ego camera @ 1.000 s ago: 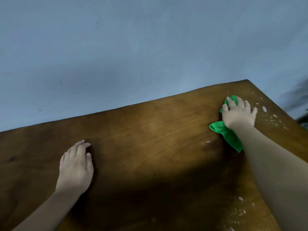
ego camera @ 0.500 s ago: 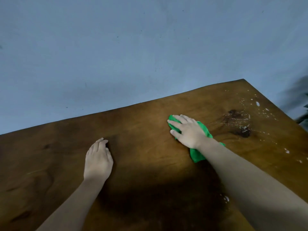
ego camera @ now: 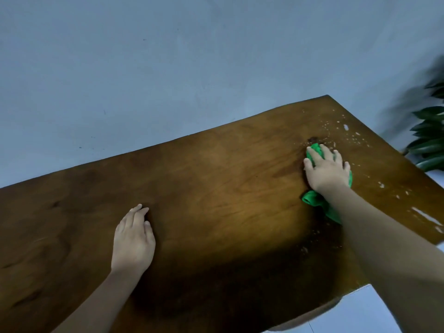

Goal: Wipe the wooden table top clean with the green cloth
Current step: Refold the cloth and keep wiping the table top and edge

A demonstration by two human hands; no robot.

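Observation:
The brown wooden table top (ego camera: 216, 188) fills the lower part of the head view. My right hand (ego camera: 328, 170) presses flat on the green cloth (ego camera: 314, 200) at the right side of the table; the cloth shows at my fingertips and trails back under my wrist. White specks and smears (ego camera: 346, 128) dot the wood beyond and to the right of the cloth, toward the far right corner. My left hand (ego camera: 133, 241) lies flat on the bare wood at the left of centre, fingers together, holding nothing.
A plain grey-blue wall (ego camera: 192, 68) runs right behind the table's far edge. A leafy green plant (ego camera: 430, 140) stands off the table's right side. Pale floor (ego camera: 360, 316) shows past the near right corner.
My right hand swept the cloth left to the table's middle, then back right to the speckled area. My left hand stays flat on the wood.

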